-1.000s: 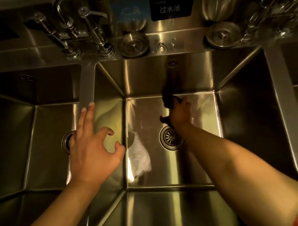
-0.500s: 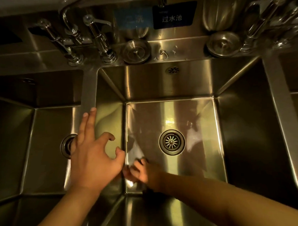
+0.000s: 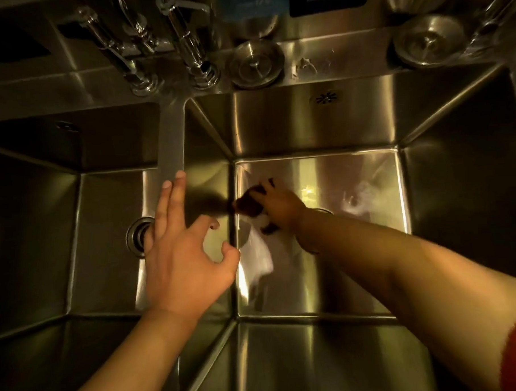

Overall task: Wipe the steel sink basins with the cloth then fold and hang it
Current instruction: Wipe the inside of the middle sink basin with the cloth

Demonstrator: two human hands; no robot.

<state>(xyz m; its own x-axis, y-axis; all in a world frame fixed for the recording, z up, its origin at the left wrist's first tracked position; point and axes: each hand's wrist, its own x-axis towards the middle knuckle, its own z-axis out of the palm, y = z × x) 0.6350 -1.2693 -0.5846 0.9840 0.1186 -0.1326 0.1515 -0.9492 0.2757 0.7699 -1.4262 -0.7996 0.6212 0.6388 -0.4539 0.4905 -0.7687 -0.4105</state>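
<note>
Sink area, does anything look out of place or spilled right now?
Mostly no. Two loose drain strainers sit on the back ledge, out of their drains, and small wet smears lie between them.

Divider [image 3: 171, 134] separates left basin [image 3: 105, 246] from right basin [image 3: 328, 281]. Taps [image 3: 191, 50] stand behind the divider; two strainers [image 3: 255, 64] right of the taps.

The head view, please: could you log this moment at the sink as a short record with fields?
setting: steel sink with a left basin and a middle basin
right hand: on the middle basin floor, gripping a dark cloth
left hand: over the divider, fingers spread, holding nothing
back ledge: faucets, two round strainer lids
</note>
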